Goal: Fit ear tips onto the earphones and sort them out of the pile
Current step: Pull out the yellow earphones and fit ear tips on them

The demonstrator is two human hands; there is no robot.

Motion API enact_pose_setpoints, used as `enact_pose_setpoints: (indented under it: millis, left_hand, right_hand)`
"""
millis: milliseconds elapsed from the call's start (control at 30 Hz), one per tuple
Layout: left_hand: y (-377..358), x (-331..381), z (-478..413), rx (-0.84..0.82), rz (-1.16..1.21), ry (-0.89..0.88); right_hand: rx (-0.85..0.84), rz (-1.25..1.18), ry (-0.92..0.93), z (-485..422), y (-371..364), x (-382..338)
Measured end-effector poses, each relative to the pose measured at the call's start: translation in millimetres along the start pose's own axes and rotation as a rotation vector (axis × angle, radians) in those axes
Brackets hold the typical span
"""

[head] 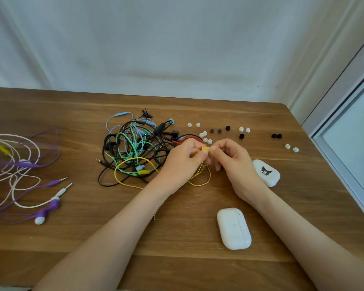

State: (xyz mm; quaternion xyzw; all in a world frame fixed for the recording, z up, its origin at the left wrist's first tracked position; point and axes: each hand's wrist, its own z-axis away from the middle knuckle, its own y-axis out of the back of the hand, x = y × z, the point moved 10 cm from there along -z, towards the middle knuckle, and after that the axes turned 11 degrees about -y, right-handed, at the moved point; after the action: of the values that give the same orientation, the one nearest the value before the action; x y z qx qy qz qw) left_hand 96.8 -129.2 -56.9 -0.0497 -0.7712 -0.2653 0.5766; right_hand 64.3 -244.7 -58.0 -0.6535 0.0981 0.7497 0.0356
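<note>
Step in hand, as judged: seating an ear tip on the yellow earbud (204,148). The left hand (183,158) pinches the earbud between thumb and fingertips just above the desk (93,238), at the right edge of the cable pile (135,143). The right hand (231,158) meets it, thumb and forefinger closed on a small pale piece, apparently the ear tip, though it is too small to confirm. Recommended: hold the bud steady, keep the tip square to the nozzle, and push with a slight twist until the collar seats all round; a skewed tip is likely to pop off. The yellow cable (200,184) loops below the hands and also runs into the pile, under green and black leads, so it will need easing out rather than pulling. Loose ear tips, white (205,140) and black (227,128), lie scattered just beyond the hands and could be knocked away. Purple and white earphones (44,213) lie apart at the left, apparently sorted. A plain white case (234,228) sits near the right forearm; a printed case (266,172) lies just beside the right hand.
</note>
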Motion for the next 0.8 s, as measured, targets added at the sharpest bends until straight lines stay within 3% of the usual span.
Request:
enact_pose_setpoints:
  millis: [267, 467, 800]
  left_hand:
    - [-5.4, 0.0, -0.1, -0.041, 0.439, 0.076]
    - [-7.6, -5.6, -1.1, -0.076, 0.512, 0.109]
    - [-7.4, -5.8, -1.4, -0.124, 0.401, 0.064]
  right_hand:
    - [-0.106, -0.252, 0.034, 2.8, -5.1, -9.5]
    - [-0.202, -0.306, 0.049, 4.8, -11.0, -13.9]
    - [-0.155, -0.144, 0.077, 5.8, -12.0, -15.1]
